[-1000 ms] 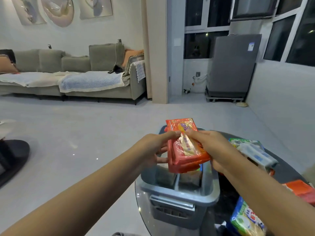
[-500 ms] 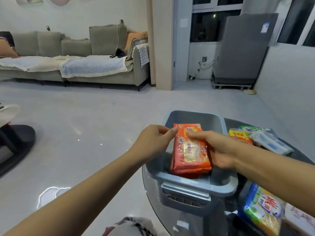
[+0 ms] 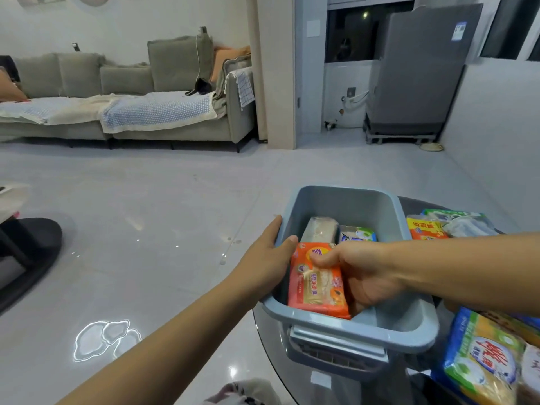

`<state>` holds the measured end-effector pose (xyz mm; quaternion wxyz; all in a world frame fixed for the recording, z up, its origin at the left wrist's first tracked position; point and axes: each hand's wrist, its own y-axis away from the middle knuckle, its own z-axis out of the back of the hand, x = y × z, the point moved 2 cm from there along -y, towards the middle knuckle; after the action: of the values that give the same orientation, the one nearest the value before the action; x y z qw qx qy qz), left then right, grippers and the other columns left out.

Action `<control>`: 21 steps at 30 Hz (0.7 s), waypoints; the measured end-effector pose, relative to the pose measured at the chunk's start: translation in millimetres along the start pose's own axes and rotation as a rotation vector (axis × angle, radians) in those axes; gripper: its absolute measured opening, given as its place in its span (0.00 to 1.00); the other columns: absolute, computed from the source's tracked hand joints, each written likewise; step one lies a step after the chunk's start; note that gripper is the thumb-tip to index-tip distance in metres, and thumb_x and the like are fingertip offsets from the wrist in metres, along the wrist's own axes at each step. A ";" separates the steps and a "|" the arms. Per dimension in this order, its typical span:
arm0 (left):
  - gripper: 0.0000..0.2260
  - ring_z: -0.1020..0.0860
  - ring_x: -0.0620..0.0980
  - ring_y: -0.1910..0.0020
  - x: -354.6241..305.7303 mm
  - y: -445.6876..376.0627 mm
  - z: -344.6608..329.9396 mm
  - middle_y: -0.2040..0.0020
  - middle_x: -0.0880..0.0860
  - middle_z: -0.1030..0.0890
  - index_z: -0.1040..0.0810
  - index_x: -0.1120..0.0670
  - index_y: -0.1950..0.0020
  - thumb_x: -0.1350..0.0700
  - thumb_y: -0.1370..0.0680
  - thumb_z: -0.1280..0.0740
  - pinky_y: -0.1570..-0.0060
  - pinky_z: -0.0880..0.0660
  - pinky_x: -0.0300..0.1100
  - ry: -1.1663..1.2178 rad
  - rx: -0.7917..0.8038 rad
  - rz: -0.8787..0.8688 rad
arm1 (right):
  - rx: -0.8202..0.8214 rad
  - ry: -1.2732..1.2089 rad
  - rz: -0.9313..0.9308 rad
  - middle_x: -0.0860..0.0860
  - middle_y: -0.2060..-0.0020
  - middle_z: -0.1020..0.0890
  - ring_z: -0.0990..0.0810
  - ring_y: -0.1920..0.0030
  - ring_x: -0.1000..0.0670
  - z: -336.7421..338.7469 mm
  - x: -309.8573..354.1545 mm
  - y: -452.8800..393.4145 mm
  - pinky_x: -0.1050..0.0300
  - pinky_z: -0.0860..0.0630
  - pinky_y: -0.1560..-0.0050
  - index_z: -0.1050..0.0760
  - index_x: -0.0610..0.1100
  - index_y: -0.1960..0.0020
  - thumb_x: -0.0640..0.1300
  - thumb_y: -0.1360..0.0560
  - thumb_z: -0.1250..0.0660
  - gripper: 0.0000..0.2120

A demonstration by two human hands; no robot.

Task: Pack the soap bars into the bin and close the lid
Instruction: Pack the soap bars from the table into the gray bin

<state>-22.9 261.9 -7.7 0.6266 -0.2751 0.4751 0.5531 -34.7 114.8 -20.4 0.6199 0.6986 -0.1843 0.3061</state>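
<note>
A grey-blue plastic bin (image 3: 347,197) stands open on a dark glass table. My right hand (image 3: 362,273) reaches inside it and grips an orange soap pack (image 3: 317,283) that leans against the bin's near left wall. My left hand (image 3: 267,257) holds the bin's left rim, thumb over the edge and touching the pack's corner. Deeper in the bin lie a pale wrapped soap bar (image 3: 320,229) and a green-and-blue soap pack (image 3: 358,234). No lid is in view.
More soap packs lie on the glass table (image 3: 415,204): orange-yellow (image 3: 425,228) and green-white (image 3: 463,222) ones right of the bin, a green-yellow pack (image 3: 485,358) at the near right. Tiled floor lies left; a sofa (image 3: 122,92) stands far back.
Both hands have lowered the orange pack from above the bin down into it. My left hand has shifted from the pack to the bin's left rim.
</note>
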 end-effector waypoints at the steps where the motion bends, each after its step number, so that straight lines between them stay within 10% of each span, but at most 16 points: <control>1: 0.23 0.26 0.49 0.39 0.6 -0.7 0.5 0.27 0.48 0.33 0.46 0.41 0.24 0.47 0.19 0.46 0.46 0.28 0.40 0.013 -0.016 0.000 | 0.014 0.015 -0.016 0.41 0.51 0.17 0.21 0.48 0.40 2.0 -0.2 0.4 0.41 0.31 0.40 0.24 0.41 0.43 0.49 0.25 0.37 0.16; 4: 0.21 0.28 0.48 0.36 2.9 -2.2 -0.3 0.27 0.47 0.34 0.45 0.41 0.25 0.48 0.18 0.48 0.43 0.31 0.40 0.004 -0.039 -0.003 | 0.062 0.061 -0.065 0.41 0.53 0.17 0.21 0.50 0.41 6.1 -0.8 1.5 0.40 0.32 0.40 0.26 0.40 0.40 0.50 0.24 0.39 0.18; 11: 0.19 0.28 0.37 0.63 1.2 1.0 -2.7 0.34 0.46 0.29 0.45 0.37 0.26 0.48 0.18 0.49 0.73 0.29 0.27 0.050 -0.032 0.054 | 0.168 0.066 -0.137 0.39 0.55 0.17 0.21 0.51 0.39 9.0 2.8 0.4 0.35 0.34 0.39 0.26 0.38 0.41 0.49 0.24 0.39 0.17; 16: 0.20 0.27 0.42 0.50 6.3 6.6 -7.8 0.32 0.45 0.31 0.45 0.37 0.27 0.49 0.18 0.48 0.52 0.27 0.37 0.059 -0.039 -0.005 | 0.241 0.134 -0.160 0.39 0.48 0.21 0.22 0.51 0.40 13.6 2.2 -0.2 0.41 0.27 0.48 0.29 0.40 0.35 0.52 0.25 0.39 0.23; 21: 0.19 0.28 0.45 0.47 9.7 6.5 -7.3 0.42 0.41 0.32 0.43 0.35 0.28 0.50 0.18 0.47 0.45 0.29 0.42 0.074 -0.037 -0.023 | 0.249 0.045 -0.105 0.42 0.59 0.17 0.18 0.59 0.45 6.5 -5.9 0.5 0.51 0.20 0.54 0.22 0.40 0.53 0.46 0.29 0.32 0.10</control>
<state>-31.8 261.3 -18.1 0.6098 -0.3123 0.4844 0.5440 -38.1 107.7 -24.2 0.5476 0.7718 -0.0940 0.3092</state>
